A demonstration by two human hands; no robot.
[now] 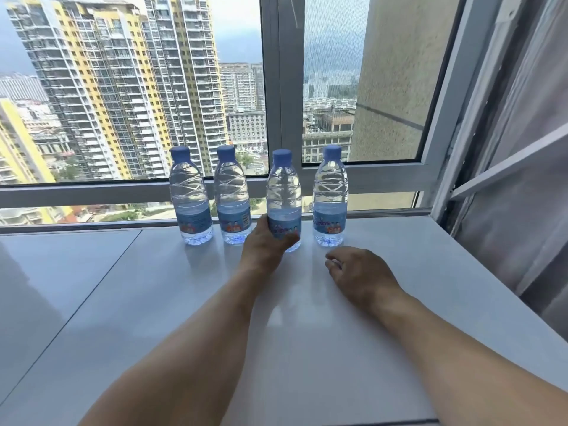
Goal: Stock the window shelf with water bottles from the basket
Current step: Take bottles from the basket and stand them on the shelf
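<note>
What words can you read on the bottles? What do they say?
Rightmost bottle, blue label: white letters, too blurred to read for sure.
Third bottle, in the left hand: label letters blurred and partly covered.
Two left bottles: only small blurred print and pictures.
No other writing shows.

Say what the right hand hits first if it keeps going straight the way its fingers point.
Probably the rightmost bottle: the right hand sits just short of its base, fingers aimed up-left toward it. Depth is unclear; it might slip past toward the bottle held by the left hand.
</note>
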